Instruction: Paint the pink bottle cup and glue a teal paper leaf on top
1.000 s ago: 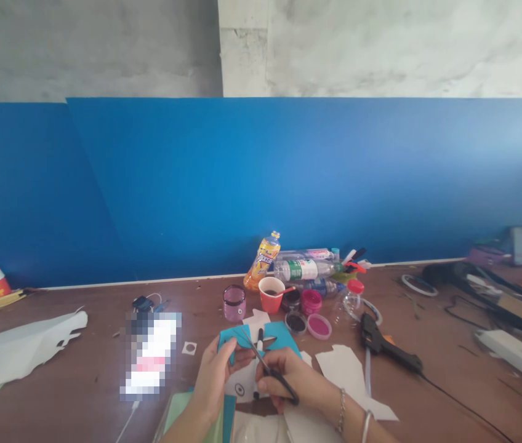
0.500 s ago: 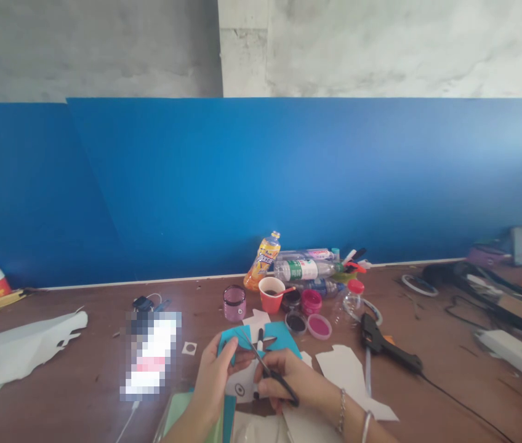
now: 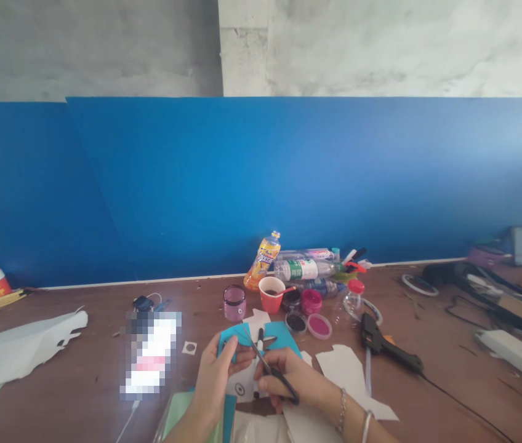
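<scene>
My left hand (image 3: 217, 369) pinches a small piece of blue paper (image 3: 228, 335) between thumb and fingers. In my right hand (image 3: 291, 378) is a pair of scissors (image 3: 284, 384) with black handles, its blades pointing up and left at the blue paper's right edge. Another blue sheet (image 3: 284, 338) with a cut-out lies just beyond my right hand. Between the hands, a black-and-white marker (image 3: 260, 338) rests on white paper (image 3: 245, 394) with a small ringed circle drawn on it. My right palm hides part of the scissors.
A red paper cup (image 3: 271, 301), a purple jar (image 3: 234, 304) and an orange-labelled bottle (image 3: 263, 261) stand behind. Open pots of pink (image 3: 319, 327) and black material sit near them. A black glue gun (image 3: 390, 347) with its cord lies right; a blurred bright screen (image 3: 154, 354) lies left.
The scissor blades have shifted slightly at the edge of the blue paper. Both hands stay almost in place, and the table things have not moved.
</scene>
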Demonstrator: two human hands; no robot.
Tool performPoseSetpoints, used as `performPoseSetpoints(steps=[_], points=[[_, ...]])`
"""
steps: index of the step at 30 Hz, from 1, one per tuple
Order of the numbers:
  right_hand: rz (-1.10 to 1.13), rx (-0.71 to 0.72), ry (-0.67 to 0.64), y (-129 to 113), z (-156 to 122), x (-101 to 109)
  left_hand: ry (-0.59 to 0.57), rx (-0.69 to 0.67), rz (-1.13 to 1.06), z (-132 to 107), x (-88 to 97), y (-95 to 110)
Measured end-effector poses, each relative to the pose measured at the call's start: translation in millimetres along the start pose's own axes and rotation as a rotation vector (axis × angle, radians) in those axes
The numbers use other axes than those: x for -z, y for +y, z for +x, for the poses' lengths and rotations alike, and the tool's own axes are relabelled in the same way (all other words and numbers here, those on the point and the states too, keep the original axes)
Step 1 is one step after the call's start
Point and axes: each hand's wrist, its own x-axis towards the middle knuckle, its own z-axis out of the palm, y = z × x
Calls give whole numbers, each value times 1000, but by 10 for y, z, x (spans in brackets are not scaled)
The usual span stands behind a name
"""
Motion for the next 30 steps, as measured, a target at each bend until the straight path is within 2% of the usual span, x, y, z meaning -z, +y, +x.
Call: performPoseSetpoints(steps=[16,30], points=[[-13,-11,16,45,8,9,36,-7,-2,-32,-29,32],[-48,-4,28,73,-1,21,13,-21,14,-15,-12,21]])
